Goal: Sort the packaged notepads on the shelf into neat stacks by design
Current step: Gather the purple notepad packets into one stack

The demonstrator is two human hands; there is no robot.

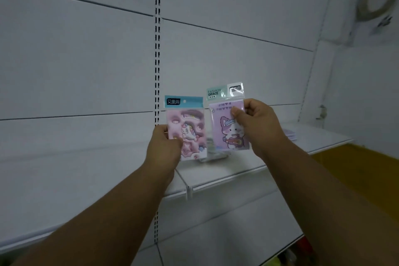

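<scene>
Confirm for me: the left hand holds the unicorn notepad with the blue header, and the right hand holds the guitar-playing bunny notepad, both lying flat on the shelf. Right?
Not quite. The head view shows neither pack lying on the shelf: both are held upright in the air in front of it. The rest stands: the left hand holds the unicorn notepad with the blue header, and the right hand holds the guitar-playing bunny notepad.
</scene>
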